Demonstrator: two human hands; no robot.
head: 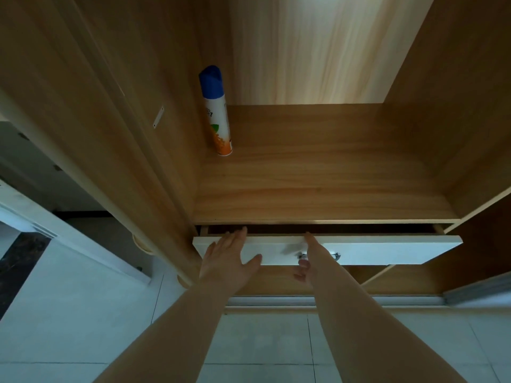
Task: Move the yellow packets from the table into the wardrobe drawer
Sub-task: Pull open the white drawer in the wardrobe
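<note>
The white drawer (387, 248), slightly ajar under the shelf (318, 189), is being touched by the left hand (229, 261), fingers straight and together, and, at its 3 o'clock, by the right hand (309, 261), fingers stretched out over the handle (336, 255). A spray can (217, 114) is standing at 11 o'clock.

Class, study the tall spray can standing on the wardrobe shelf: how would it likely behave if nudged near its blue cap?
The spray can would probably tip easily: it stands tall and narrow on a small base. Once down, its round body would likely roll along the smooth shelf.
</note>
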